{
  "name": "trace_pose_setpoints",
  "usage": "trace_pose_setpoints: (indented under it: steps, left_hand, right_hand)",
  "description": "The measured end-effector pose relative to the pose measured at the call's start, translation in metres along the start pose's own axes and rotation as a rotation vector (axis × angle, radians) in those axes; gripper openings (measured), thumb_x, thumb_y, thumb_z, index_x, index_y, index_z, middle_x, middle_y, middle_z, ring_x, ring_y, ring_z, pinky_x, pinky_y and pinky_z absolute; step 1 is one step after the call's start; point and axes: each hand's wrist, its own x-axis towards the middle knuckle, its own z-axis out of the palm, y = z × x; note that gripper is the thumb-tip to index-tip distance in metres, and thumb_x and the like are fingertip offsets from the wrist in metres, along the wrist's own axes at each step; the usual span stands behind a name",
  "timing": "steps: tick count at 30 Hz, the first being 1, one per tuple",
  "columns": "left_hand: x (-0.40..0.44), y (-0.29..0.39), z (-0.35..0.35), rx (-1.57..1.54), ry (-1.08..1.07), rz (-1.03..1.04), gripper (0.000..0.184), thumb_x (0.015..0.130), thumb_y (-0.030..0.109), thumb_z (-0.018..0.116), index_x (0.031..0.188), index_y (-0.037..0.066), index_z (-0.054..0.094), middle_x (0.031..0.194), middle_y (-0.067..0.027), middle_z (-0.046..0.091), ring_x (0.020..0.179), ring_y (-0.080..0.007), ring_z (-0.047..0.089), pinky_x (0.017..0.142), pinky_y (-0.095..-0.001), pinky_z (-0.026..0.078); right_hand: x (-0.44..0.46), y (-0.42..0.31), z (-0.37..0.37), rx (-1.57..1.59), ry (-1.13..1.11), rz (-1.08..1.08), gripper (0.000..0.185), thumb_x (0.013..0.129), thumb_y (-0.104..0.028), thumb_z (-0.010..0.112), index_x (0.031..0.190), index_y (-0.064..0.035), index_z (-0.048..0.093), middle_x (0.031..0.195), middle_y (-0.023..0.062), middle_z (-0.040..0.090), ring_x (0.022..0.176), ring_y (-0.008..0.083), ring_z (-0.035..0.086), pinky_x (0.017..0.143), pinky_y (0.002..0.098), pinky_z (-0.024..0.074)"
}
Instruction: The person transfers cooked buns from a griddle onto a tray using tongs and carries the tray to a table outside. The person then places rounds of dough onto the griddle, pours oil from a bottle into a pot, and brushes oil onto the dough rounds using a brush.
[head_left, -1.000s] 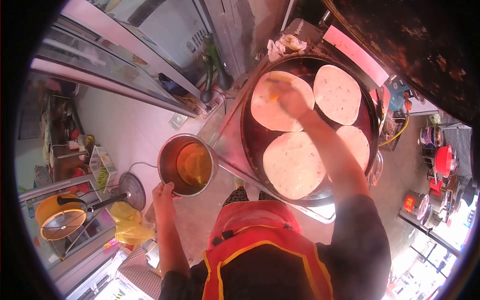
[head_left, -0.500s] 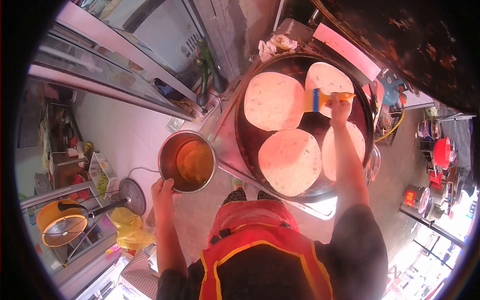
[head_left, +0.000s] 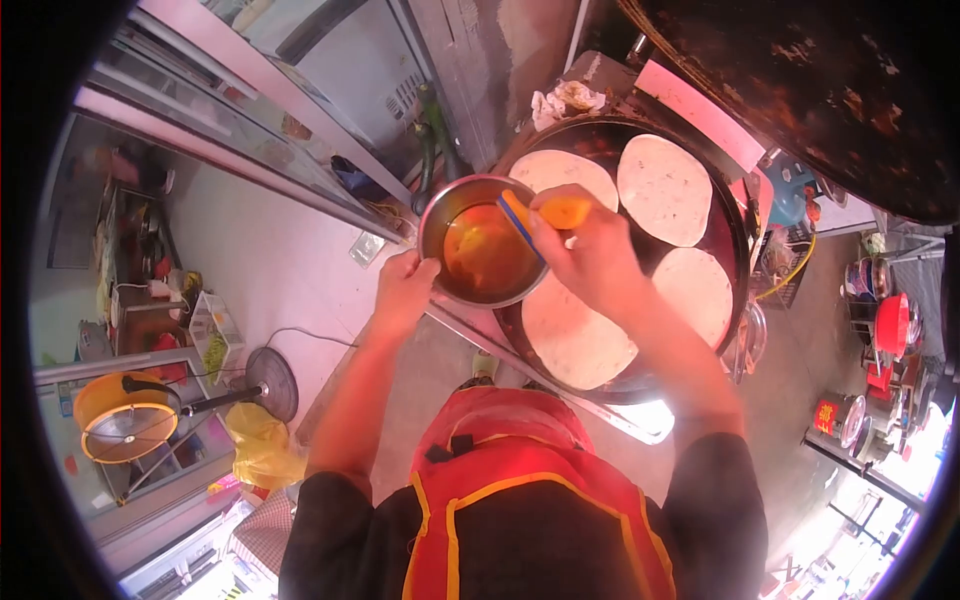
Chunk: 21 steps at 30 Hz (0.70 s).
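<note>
My left hand [head_left: 405, 290] grips the side of a round metal pot [head_left: 433, 235], whose handle is hidden behind the fingers. Yellowish liquid [head_left: 475, 250] lies in the pot, which is held over the left edge of a large round griddle [head_left: 728, 240]. Closed around the orange handle of a wide brush [head_left: 516, 216] with a blue band, my right hand [head_left: 590, 255] is above the pot's right rim. The bristles point into the pot and are mostly hidden. Several pale, round flatbreads [head_left: 665, 190] lie on the griddle; the pot and my right hand cover parts of two.
A big dark, scorched lid [head_left: 800, 90] hangs at the upper right. Crumpled paper [head_left: 567, 102] sits behind the griddle. Glass panels stand at left, near an orange heater-like fan [head_left: 130, 418] and a yellow bag [head_left: 265, 445]. A yellow hose [head_left: 795, 270] runs at right.
The brush has moved left from over the flatbreads to the pot. My left hand has raised the pot up and rightward, over the griddle's edge. The view has shifted slightly.
</note>
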Motion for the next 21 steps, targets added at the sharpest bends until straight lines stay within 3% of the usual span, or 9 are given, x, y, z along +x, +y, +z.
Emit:
trace_pose_setpoints:
  steps: [3, 6, 9, 12, 15, 19, 21]
  left_hand:
    - [0.012, 0.004, 0.021, 0.001, -0.081, 0.013, 0.021, 0.083, 0.01, 0.05, 0.091, -0.005, 0.062, 0.072, -0.0053, 0.059, 0.06, -0.0105, 0.054, 0.052, -0.0253, 0.044]
    - [0.019, 0.008, 0.041, 0.02, -0.093, 0.042, 0.021, 0.082, 0.01, 0.05, 0.091, -0.005, 0.062, 0.071, -0.0053, 0.058, 0.06, -0.0113, 0.054, 0.051, -0.0263, 0.045]
    - [0.029, 0.003, 0.053, 0.005, -0.074, 0.057, 0.019, 0.082, 0.009, 0.05, 0.079, -0.007, 0.06, 0.064, -0.0057, 0.055, 0.052, -0.0111, 0.053, 0.049, -0.025, 0.051]
    - [0.033, 0.002, 0.057, 0.085, -0.075, 0.037, 0.018, 0.081, 0.009, 0.05, 0.079, -0.006, 0.06, 0.063, -0.0044, 0.053, 0.053, -0.011, 0.052, 0.049, -0.0252, 0.051]
    - [0.032, -0.003, 0.059, 0.024, -0.039, 0.036, 0.017, 0.081, 0.009, 0.05, 0.079, -0.004, 0.06, 0.062, -0.0028, 0.051, 0.055, -0.0106, 0.052, 0.051, -0.0256, 0.052]
    - [0.015, 0.006, 0.057, 0.055, 0.069, 0.041, 0.017, 0.082, 0.01, 0.05, 0.081, -0.003, 0.061, 0.065, -0.0018, 0.052, 0.057, -0.0095, 0.051, 0.052, -0.026, 0.05]
    - [0.009, 0.0, 0.045, 0.11, 0.09, 0.046, 0.018, 0.082, 0.011, 0.05, 0.084, -0.003, 0.061, 0.066, -0.0017, 0.054, 0.057, -0.0093, 0.051, 0.053, -0.026, 0.049]
  right_hand:
    - [0.0, 0.024, 0.001, -0.118, -0.032, 0.141, 0.015, 0.083, -0.013, 0.059, 0.089, 0.0011, 0.058, 0.073, 0.0141, 0.06, 0.064, 0.0182, 0.063, 0.057, 0.0302, 0.0493]
    - [-0.004, 0.034, -0.021, 0.095, -0.065, 0.538, 0.017, 0.085, -0.013, 0.058, 0.09, 0.0033, 0.057, 0.071, 0.0114, 0.062, 0.062, 0.0157, 0.062, 0.056, 0.0292, 0.0495]
    - [-0.02, 0.059, -0.05, 0.474, 0.26, 0.555, 0.018, 0.088, -0.014, 0.056, 0.095, 0.0026, 0.059, 0.071, 0.006, 0.061, 0.06, 0.0099, 0.058, 0.055, 0.0241, 0.0492]
    - [-0.031, 0.086, -0.078, 0.844, 0.551, 0.646, 0.017, 0.088, -0.012, 0.056, 0.096, 0.0025, 0.058, 0.074, 0.0068, 0.061, 0.058, 0.0121, 0.057, 0.057, 0.0243, 0.0492]
    - [-0.053, 0.154, -0.099, 0.968, 0.806, 0.649, 0.016, 0.088, -0.011, 0.057, 0.095, 0.0021, 0.059, 0.075, 0.0067, 0.06, 0.059, 0.0131, 0.058, 0.057, 0.0245, 0.0493]
    - [-0.085, 0.262, -0.102, 0.714, 0.812, 0.75, 0.016, 0.086, -0.014, 0.059, 0.09, 0.0015, 0.061, 0.07, 0.0059, 0.06, 0.058, 0.0147, 0.059, 0.056, 0.0258, 0.049]
    - [-0.098, 0.311, -0.13, 0.424, 0.881, 0.701, 0.016, 0.084, -0.014, 0.06, 0.088, 0.0014, 0.061, 0.068, 0.0069, 0.06, 0.057, 0.0143, 0.059, 0.055, 0.0262, 0.0488]
